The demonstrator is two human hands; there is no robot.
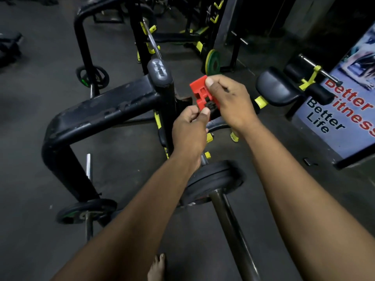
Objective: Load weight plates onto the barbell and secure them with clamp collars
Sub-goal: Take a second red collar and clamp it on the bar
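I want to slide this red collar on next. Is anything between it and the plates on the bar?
Nothing visible blocks the path. The red clamp collar is held up in both hands, above the black plates. The bare barbell sleeve runs from the plates toward the camera; its end is out of frame.

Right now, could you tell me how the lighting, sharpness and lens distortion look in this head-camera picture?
Head view: dim overall, the top of the frame nearly black; the red clamp collar and both hands, left hand and right hand, are lit and fairly sharp; the wide lens bends the barbell and black frame; the banner at the right edge looks soft.
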